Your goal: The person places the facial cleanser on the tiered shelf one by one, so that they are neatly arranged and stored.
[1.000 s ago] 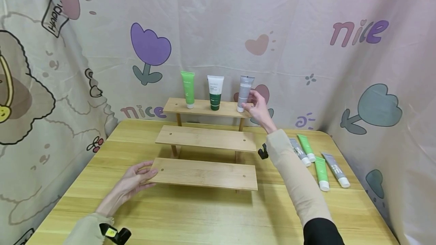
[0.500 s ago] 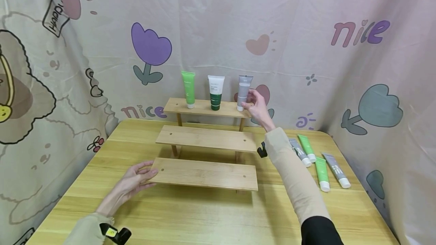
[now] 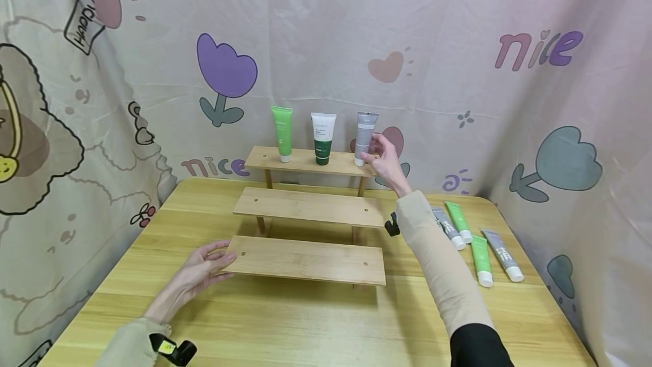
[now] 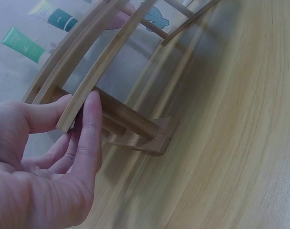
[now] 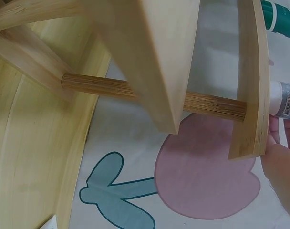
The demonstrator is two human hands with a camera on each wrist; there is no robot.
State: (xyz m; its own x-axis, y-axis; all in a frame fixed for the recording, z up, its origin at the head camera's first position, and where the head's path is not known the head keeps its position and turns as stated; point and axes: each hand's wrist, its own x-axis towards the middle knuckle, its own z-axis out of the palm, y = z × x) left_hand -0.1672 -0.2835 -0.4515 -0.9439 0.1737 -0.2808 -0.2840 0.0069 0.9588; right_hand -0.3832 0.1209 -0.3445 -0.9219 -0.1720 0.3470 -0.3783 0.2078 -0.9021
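Note:
A three-tier wooden shelf (image 3: 305, 260) stands on the table. My left hand (image 3: 201, 268) pinches the left end of its lowest board, thumb on top and fingers beneath, as the left wrist view shows. At the right end of the top board, my right hand (image 3: 388, 163) holds a grey tube (image 3: 365, 135) upright, its white cap at the board. A white and dark green tube (image 3: 322, 137) stands at the middle of that board. Toward its left end stands a light green tube (image 3: 282, 133). In the right wrist view only the grey tube's capped end (image 5: 281, 99) shows.
Several tubes lie on the table right of the shelf: a green tube (image 3: 458, 221), a grey tube (image 3: 448, 229), another green tube (image 3: 481, 259) and another grey tube (image 3: 502, 254). A printed curtain (image 3: 316, 38) hangs behind the wooden table (image 3: 285, 327).
The grey tube and my right hand have shifted slightly left, and the tube stands more upright than a second ago. My left hand stays on the lowest board.

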